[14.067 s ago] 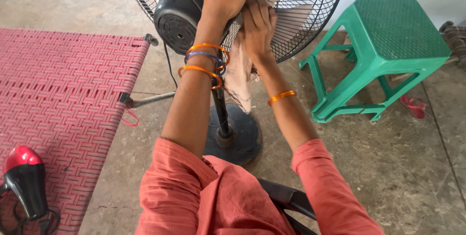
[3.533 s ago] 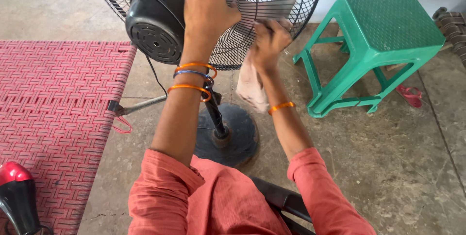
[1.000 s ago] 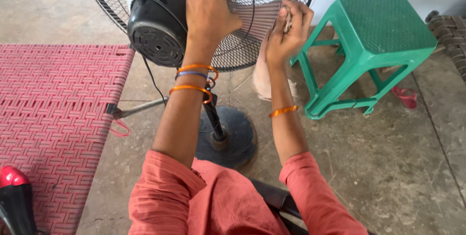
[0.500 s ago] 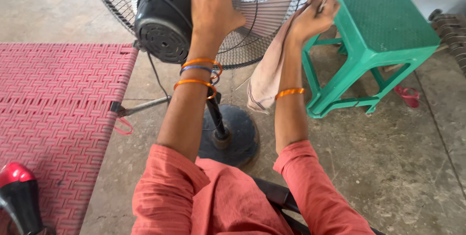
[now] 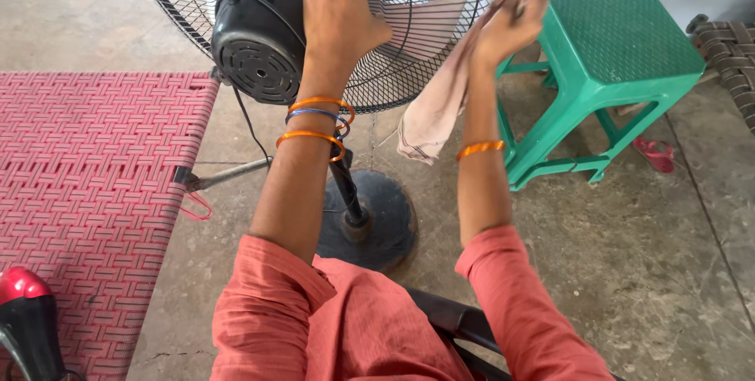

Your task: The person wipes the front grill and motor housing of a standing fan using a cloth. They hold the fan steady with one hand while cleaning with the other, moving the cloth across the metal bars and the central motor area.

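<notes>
Left hand (image 5: 340, 5) lies flat and open against the fan (image 5: 330, 31) grille beside the motor, right hand (image 5: 511, 15) pinches a cloth (image 5: 432, 110) at the grille's right rim; wiping appears partway, remaining dust indiscernible.

Black pedestal fan (image 5: 267, 35), upright on a round base on the concrete floor; its wire grille tilts away, motor housing facing the viewer. Pale pink cloth (image 5: 436, 106), crumpled, hangs from the grille's right rim.
</notes>
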